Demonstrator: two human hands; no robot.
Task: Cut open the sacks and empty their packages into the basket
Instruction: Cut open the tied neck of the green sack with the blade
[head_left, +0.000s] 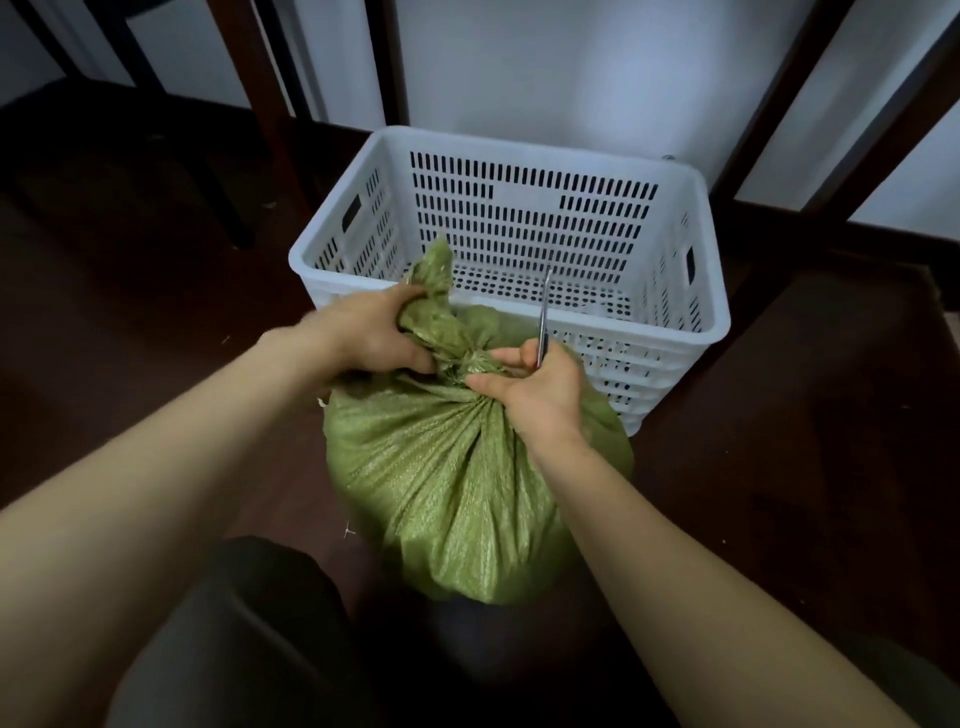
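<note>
The left hand (363, 338) is gripping the bunched neck of the tied green sack (457, 493), which is standing on the floor (156, 312) against the white basket's (519, 141) near wall. The right hand (540, 389) is holding scissors (544, 312), blades pointing upward, its fingertips touching the knot.

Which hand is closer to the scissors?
Right. The right hand holds the scissors, blades pointing up. The left hand grips the bunched top of the green sack, apart from them.

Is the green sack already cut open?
No, the green sack is still tied shut at its neck, where the left hand grips the bunched top and the right hand holds the scissors upright.
</note>
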